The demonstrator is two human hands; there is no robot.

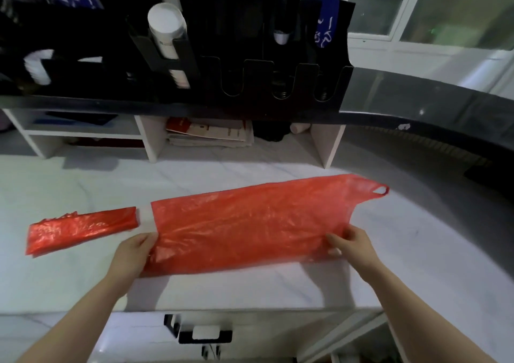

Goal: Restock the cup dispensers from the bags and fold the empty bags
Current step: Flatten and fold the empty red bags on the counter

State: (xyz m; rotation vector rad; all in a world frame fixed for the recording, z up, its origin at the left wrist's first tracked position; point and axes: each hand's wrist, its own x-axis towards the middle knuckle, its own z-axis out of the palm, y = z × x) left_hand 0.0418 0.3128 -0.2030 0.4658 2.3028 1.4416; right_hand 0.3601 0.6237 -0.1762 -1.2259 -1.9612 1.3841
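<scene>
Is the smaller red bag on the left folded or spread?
Folded: the smaller red bag lies as a narrow, layered strip.

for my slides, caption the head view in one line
Folding bags: left hand and right hand hold a red bag over the counter, a folded bag beside it, cup dispenser behind.

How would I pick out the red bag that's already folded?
Look at the white counter below the black dispenser rack. Two red bags are there; the folded bag is the narrow strip at the left end. The spread bag beside it is far wider and gripped by the left hand and right hand.
</scene>
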